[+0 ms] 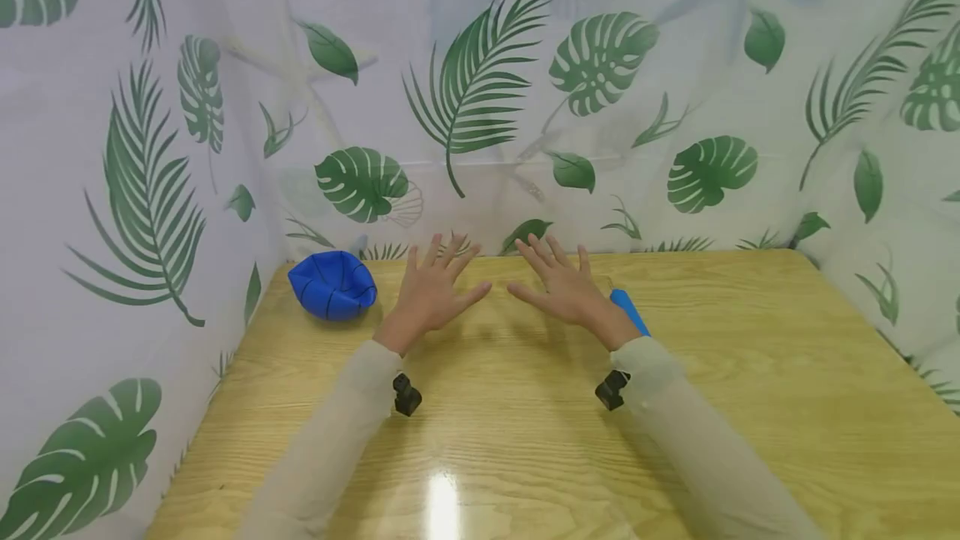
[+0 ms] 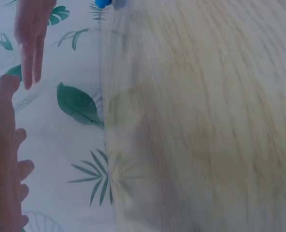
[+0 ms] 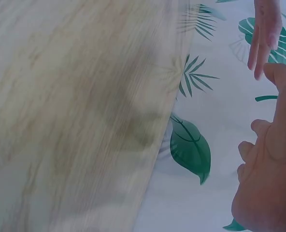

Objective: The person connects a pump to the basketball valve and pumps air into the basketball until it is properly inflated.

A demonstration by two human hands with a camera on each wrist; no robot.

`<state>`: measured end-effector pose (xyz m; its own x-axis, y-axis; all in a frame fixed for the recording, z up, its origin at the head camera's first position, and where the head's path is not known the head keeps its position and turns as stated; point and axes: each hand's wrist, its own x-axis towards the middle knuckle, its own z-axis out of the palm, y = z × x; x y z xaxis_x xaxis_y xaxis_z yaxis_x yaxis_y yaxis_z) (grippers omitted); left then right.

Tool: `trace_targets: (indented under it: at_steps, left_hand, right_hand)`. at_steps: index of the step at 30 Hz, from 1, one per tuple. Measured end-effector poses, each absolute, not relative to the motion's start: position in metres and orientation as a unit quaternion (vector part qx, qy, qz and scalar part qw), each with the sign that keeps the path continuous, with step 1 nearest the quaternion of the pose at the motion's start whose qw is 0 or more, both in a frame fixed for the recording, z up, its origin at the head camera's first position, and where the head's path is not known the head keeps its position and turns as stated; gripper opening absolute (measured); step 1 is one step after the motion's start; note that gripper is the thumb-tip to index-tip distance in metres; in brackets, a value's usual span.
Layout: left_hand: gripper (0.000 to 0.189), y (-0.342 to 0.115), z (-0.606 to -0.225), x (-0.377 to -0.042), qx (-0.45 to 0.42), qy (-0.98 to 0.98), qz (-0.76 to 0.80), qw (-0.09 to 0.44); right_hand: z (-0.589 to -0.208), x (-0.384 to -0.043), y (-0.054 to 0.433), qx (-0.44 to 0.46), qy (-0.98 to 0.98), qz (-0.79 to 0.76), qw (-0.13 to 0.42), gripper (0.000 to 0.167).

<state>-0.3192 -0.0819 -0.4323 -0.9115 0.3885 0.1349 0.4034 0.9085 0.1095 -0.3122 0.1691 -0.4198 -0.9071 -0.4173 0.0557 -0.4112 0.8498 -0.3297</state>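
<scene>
Both hands hover over the far part of the wooden table, palms down, fingers spread and holding nothing. My left hand (image 1: pixel 435 290) is just right of a blue ball (image 1: pixel 332 287) with black lines, whose top is caved in as if deflated. Beside my right hand (image 1: pixel 564 286) lies a slim blue object (image 1: pixel 628 312) with a thin tip; the right wrist and sleeve hide its near end. A gap separates the two thumbs. Each wrist view catches its own hand at the edge, with the other hand (image 2: pixel 33 38) (image 3: pixel 265 36) beyond it.
The wooden table (image 1: pixel 510 440) reaches a white curtain (image 1: pixel 480 207) printed with green leaves at the back and both sides. Small black cameras (image 1: pixel 406 395) sit on the inner side of each sleeve. Light glares off the table near the front.
</scene>
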Motion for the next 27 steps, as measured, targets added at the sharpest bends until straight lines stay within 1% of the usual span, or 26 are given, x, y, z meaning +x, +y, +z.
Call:
trace_targets:
  at_steps: [7, 17, 22, 25, 27]
  left_hand:
    - [0.079, -0.111, -0.426, -0.313, -0.182, -0.980, -0.069, 0.046]
    - [0.088, -0.176, -0.428, -0.305, -0.169, -0.981, -0.077, 0.060]
    - [0.094, -0.212, -0.431, -0.297, -0.165, -0.980, -0.080, 0.083]
    - [0.091, -0.229, -0.434, -0.292, -0.172, -0.975, -0.082, 0.113]
    - [0.085, -0.237, -0.436, -0.290, -0.180, -0.971, -0.080, 0.137]
  right_hand:
    - [-0.413, -0.312, 0.181, -0.219, 0.961, -0.167, -0.003, 0.083]
    - [-0.411, -0.309, 0.225, -0.200, 0.970, -0.138, -0.019, 0.081]
    - [-0.420, -0.304, 0.248, -0.192, 0.972, -0.132, -0.015, 0.078]
    - [-0.427, -0.301, 0.261, -0.192, 0.973, -0.131, -0.014, 0.077]
    - [-0.431, -0.299, 0.268, -0.190, 0.973, -0.130, -0.012, 0.077]
